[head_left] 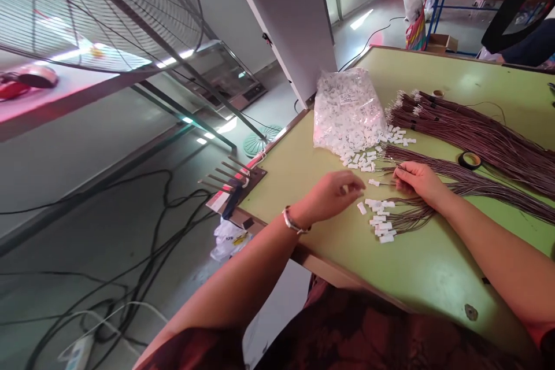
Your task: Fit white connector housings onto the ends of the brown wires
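My right hand [414, 179] pinches a thin brown wire at the near end of a wire bundle [459, 170]. A white plastic connector [373, 183] sits at the tip of a wire beside those fingers. Just to the left, my left hand [347, 189] hovers over the table with curled fingers, a gap between thumb and fingertips and nothing visible in it. Below the hands lie several wires ending in white connectors [381, 226], grouped in a rough stack. One loose connector [361, 208] rests by that stack. More loose connectors [364, 159] spill from a clear plastic bag [347, 107].
A second, thicker bundle of brown wires [468, 127] lies farther back on the green table [433, 283]. A black tape roll [469, 160] sits between the bundles. A pronged metal rack [234, 176] is fixed at the left edge. Cables [151, 254] cover the floor beyond; a fan [130, 11] stands upper left.
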`<action>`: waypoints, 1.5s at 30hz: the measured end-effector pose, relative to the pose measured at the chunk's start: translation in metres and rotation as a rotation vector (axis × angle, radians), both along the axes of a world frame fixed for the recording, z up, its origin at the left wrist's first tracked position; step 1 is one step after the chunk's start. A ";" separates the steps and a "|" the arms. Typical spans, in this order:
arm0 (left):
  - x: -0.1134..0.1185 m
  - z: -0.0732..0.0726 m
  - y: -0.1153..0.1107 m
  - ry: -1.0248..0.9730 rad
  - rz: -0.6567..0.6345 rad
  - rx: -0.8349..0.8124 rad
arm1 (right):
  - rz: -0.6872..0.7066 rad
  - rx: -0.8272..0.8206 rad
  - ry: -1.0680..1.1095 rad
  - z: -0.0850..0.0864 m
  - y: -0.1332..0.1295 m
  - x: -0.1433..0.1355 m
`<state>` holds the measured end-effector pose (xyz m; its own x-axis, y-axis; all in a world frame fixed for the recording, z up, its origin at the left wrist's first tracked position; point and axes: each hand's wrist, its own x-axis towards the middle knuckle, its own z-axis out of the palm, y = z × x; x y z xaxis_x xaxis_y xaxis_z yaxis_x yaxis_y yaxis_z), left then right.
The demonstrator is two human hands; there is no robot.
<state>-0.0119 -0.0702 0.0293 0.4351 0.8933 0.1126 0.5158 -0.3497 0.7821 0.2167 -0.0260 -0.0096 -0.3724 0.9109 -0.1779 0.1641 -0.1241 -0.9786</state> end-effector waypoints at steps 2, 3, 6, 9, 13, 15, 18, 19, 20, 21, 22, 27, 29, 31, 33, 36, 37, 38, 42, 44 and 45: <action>-0.007 -0.012 -0.004 0.111 -0.143 -0.032 | 0.065 -0.033 -0.011 0.001 0.001 0.002; -0.008 -0.017 -0.007 0.139 -0.193 -0.009 | 0.095 -0.029 -0.021 0.002 0.001 0.003; -0.005 -0.027 -0.014 0.227 -0.239 0.088 | 0.180 0.047 -0.032 0.004 0.003 0.007; -0.002 -0.030 -0.017 0.306 -0.230 0.139 | 0.240 0.071 -0.037 0.005 0.003 0.010; -0.005 -0.029 -0.015 0.295 -0.220 0.166 | 0.152 0.068 -0.093 0.004 0.000 0.006; -0.008 -0.029 -0.015 0.275 -0.189 0.168 | 0.115 0.085 -0.119 0.003 -0.001 0.003; -0.014 -0.028 -0.015 0.264 -0.098 0.149 | 0.082 0.128 -0.150 0.003 -0.003 0.000; -0.016 -0.028 -0.014 0.249 -0.061 0.137 | 0.078 0.151 -0.162 0.003 -0.003 -0.001; -0.018 -0.027 -0.011 0.219 -0.010 0.124 | 0.073 0.174 -0.173 0.004 -0.003 -0.002; -0.019 -0.025 -0.008 0.172 0.055 0.100 | 0.065 0.200 -0.183 0.004 -0.002 -0.003; -0.020 -0.023 -0.003 0.108 0.129 0.054 | 0.053 0.224 -0.191 0.004 -0.002 -0.003; -0.002 -0.009 0.031 -0.385 0.291 -0.396 | -0.057 0.240 -0.176 0.000 -0.002 -0.006; 0.015 -0.007 0.042 -0.581 0.236 -0.506 | -0.104 0.211 -0.132 -0.002 -0.002 -0.006; 0.031 -0.009 0.047 -0.678 0.193 -0.553 | -0.136 0.184 -0.087 -0.004 -0.003 -0.005; 0.042 -0.015 0.048 -0.746 0.189 -0.589 | -0.155 0.183 -0.064 -0.004 -0.003 -0.004; 0.045 -0.023 0.047 -0.801 0.220 -0.704 | -0.161 0.208 -0.085 -0.003 -0.003 -0.004; 0.044 -0.024 0.047 -0.813 0.233 -0.742 | -0.159 0.211 -0.098 -0.003 -0.003 -0.004; 0.042 -0.026 0.047 -0.822 0.240 -0.770 | -0.157 0.215 -0.110 -0.002 -0.003 -0.004; 0.041 -0.030 0.047 -0.832 0.220 -0.794 | -0.170 0.222 -0.128 -0.003 -0.003 -0.005; 0.042 -0.031 0.047 -0.845 0.216 -0.794 | -0.180 0.219 -0.130 -0.004 -0.002 -0.005; 0.042 -0.032 0.047 -0.858 0.219 -0.795 | -0.181 0.219 -0.130 -0.004 -0.002 -0.005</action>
